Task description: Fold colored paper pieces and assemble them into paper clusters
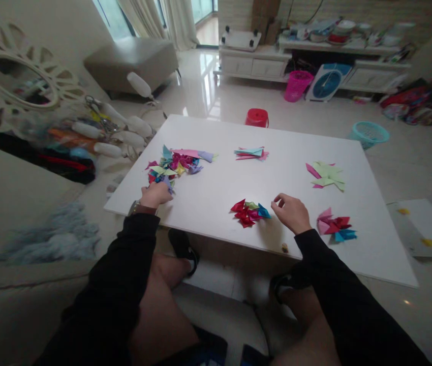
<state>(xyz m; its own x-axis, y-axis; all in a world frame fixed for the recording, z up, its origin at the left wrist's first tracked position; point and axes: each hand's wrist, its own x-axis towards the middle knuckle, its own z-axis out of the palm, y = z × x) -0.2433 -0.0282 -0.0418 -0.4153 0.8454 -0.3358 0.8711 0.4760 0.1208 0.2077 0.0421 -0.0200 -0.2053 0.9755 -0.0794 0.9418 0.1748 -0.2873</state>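
Note:
At the near left edge of the table my left hand (156, 195) is bent down into a heap of folded paper pieces (180, 161) in magenta, teal, yellow and purple. Its fingers close around a purplish folded paper piece (168, 182), partly hidden by them. My right hand (290, 211) hovers over the table with loosely bent fingers, a small gap beside the thumb and nothing visible between them. Just left of it lies a smaller pile of red, green and blue folded papers (247, 214). Pink, red and blue folded papers (333, 223) lie to its right.
On the white table (208, 195) are stacked paper strips (252, 153), light green folded papers (326, 174) and a tiny brownish object (285, 248). Beyond stand a red stool (257, 117) and a turquoise basket (370, 133). A lamp with white shades (132, 133) stands close to the left edge.

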